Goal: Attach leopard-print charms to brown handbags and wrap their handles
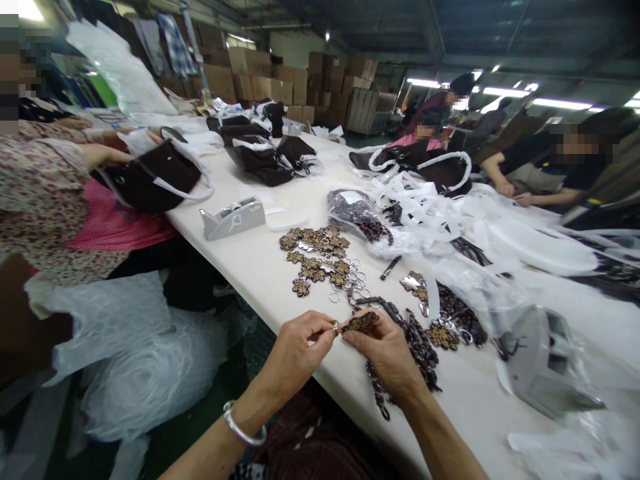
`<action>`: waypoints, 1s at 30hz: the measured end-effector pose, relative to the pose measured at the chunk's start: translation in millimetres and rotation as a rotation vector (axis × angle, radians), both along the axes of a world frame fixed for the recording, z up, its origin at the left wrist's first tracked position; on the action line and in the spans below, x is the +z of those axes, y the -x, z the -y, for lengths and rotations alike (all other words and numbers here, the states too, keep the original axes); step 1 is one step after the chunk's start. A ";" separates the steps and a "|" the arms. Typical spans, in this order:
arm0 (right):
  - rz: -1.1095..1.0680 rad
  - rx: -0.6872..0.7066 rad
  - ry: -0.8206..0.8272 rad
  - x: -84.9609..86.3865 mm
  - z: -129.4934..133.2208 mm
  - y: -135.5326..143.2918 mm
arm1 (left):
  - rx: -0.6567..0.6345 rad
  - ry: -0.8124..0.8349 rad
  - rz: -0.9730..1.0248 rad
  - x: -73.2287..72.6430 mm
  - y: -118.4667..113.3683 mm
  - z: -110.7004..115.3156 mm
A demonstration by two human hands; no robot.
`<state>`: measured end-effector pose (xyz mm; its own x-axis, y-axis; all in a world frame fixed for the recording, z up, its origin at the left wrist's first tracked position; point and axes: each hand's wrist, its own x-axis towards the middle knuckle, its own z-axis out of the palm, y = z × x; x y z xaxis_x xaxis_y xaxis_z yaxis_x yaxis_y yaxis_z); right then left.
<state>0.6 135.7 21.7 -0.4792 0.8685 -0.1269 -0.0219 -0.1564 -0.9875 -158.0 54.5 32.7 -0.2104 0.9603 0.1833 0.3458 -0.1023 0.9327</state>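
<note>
Head view: my left hand [295,347] pinches a ring [335,327], right hand [383,343] grips a charm [361,321]; loose charms [315,257] wait far on the table [260,267]

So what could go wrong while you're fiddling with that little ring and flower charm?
The small ring pinched in the left hand could slip and roll off the table edge, which is close. The charm in the right hand hovers over a pile of finished pieces; a drop might tangle them.
</note>
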 end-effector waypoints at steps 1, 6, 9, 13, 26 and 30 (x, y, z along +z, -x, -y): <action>0.008 0.010 -0.019 1.5 0.5 -0.3 | -0.003 0.002 0.002 0.8 -0.8 -0.1; 0.032 0.037 -0.090 3.9 2.1 0.3 | -0.025 0.015 -0.013 2.8 -3.6 -0.3; 0.103 0.039 -0.177 0.8 1.7 0.3 | -0.029 0.020 -0.009 2.6 -4.2 0.0; 0.149 0.042 -0.237 -2.2 0.0 -0.3 | -0.026 0.031 -0.018 1.7 -5.0 0.8; 0.200 -0.009 -0.324 -6.1 3.4 -1.6 | -0.001 0.140 0.023 -1.9 -3.7 4.5; 0.258 -0.024 -0.574 -7.7 12.1 0.0 | -0.015 0.107 0.009 -1.9 -2.6 5.0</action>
